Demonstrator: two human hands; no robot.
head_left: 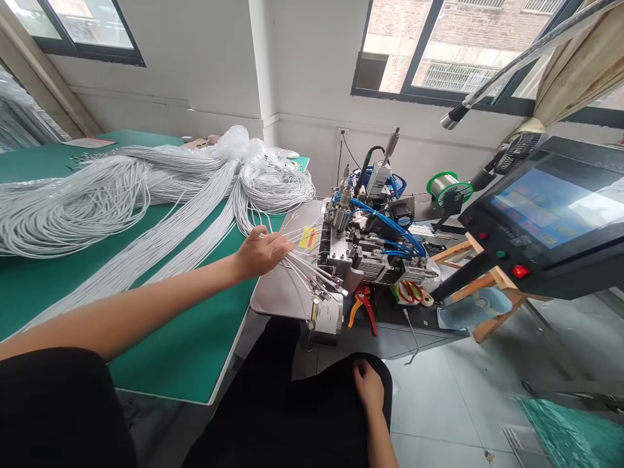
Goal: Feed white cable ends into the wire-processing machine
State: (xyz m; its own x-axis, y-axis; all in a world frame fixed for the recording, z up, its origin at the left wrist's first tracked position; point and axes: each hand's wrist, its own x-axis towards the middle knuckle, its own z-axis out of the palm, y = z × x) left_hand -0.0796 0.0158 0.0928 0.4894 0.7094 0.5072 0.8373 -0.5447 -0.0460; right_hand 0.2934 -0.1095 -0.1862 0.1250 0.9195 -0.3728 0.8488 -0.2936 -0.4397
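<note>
My left hand (263,252) is closed around a bundle of white cables (301,268), just past the edge of the green table. The cable ends with small metal connectors (324,286) fan out to the right of the hand, in front of a machine (370,227) with blue air hoses. Below these ends sits a small metal box (327,318) with a pale top. My right hand (369,385) rests on my thigh, its fingers curled in, and nothing shows in it.
Long white cable bundles (97,195) lie across the green table (180,354). Red-orange cutters (363,309) and red-handled scissors (409,292) lie at the machine's front edge. A control screen (550,201) stands on the right, with a wire spool (447,186) behind. A metal-tipped tube (455,116) hangs overhead.
</note>
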